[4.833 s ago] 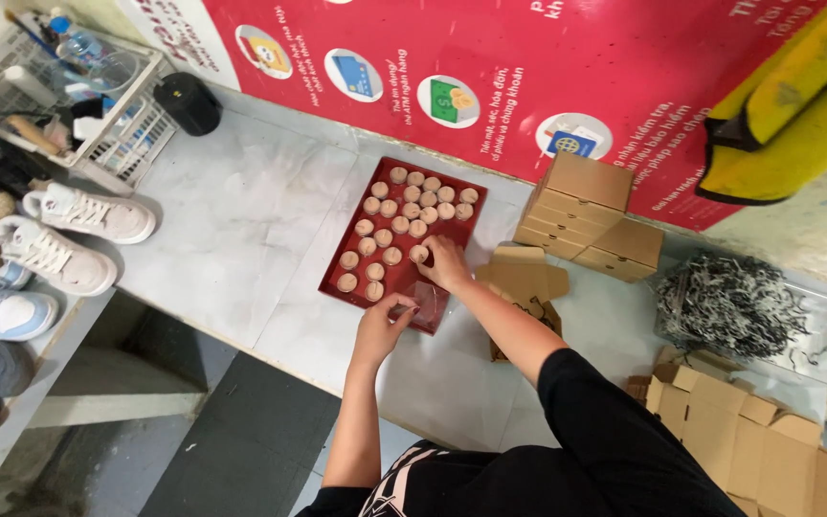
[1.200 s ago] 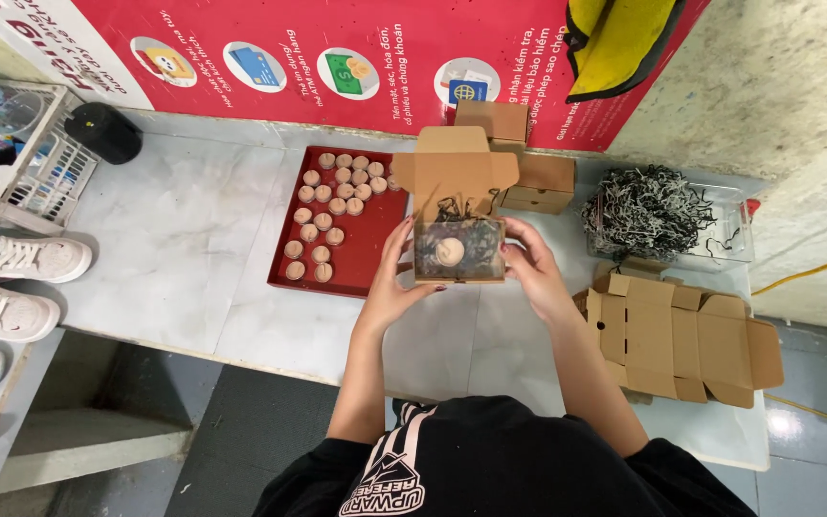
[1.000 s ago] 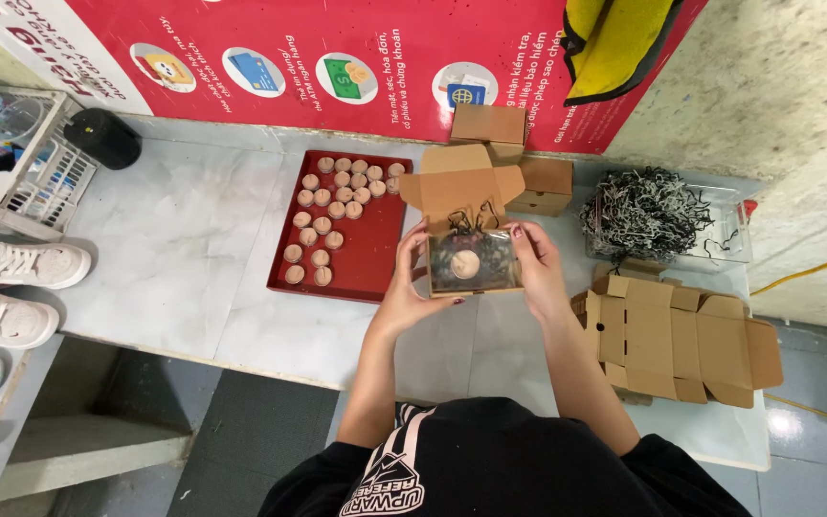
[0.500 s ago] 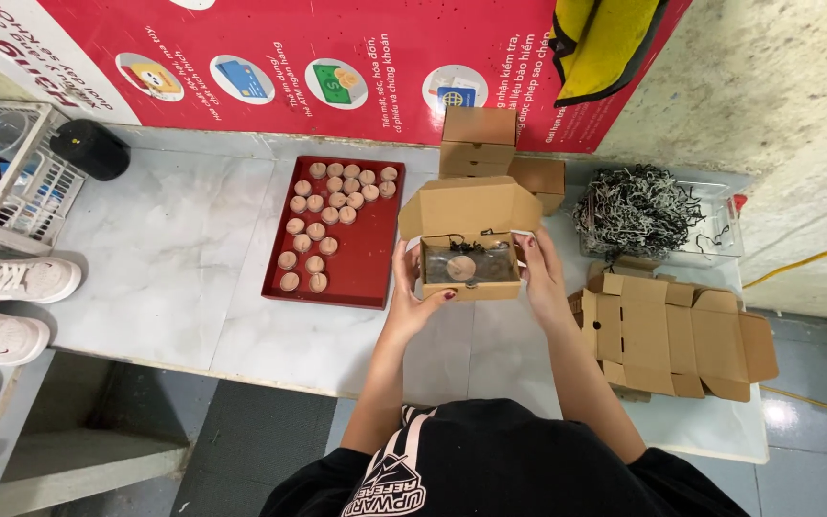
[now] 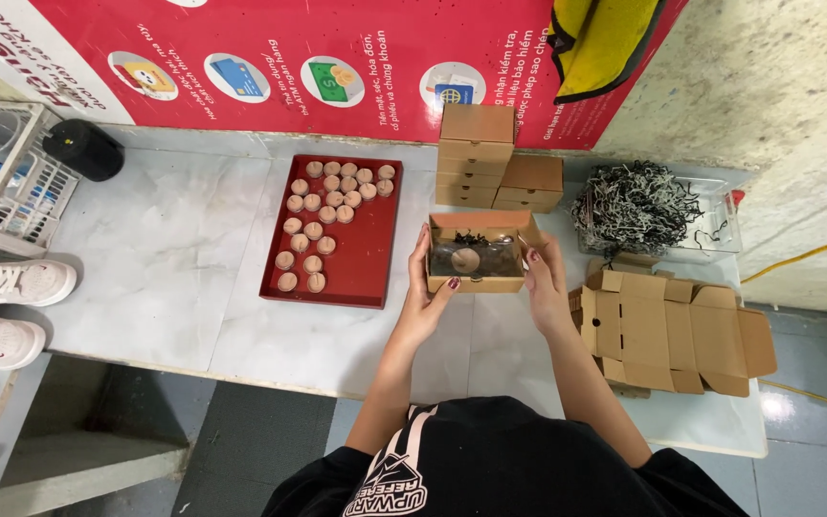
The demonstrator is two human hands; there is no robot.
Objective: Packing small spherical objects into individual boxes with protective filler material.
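Observation:
A small brown cardboard box (image 5: 477, 283) rests on the white marble counter (image 5: 174, 258), held at both ends. My left hand (image 5: 425, 287) grips its left side and my right hand (image 5: 540, 278) its right side. Through the box's clear top I see one round tan cake (image 5: 466, 259) lying on dark shredded paper. To the left of the box stands a red tray (image 5: 371, 257) with several round tan cakes (image 5: 316, 216).
Closed cardboard boxes (image 5: 476, 153) are stacked at the back by the red poster wall. A clear tub of dark shredded paper (image 5: 636, 207) stands at the right. Flat unfolded boxes (image 5: 667, 327) lie at the near right. A wire basket (image 5: 11, 196), a black object (image 5: 84, 149) and shoes (image 5: 11, 283) are at the left.
The box's lid flaps, which stood up earlier, are now folded shut. My hands have set the box down lower on the counter, still holding its two ends.

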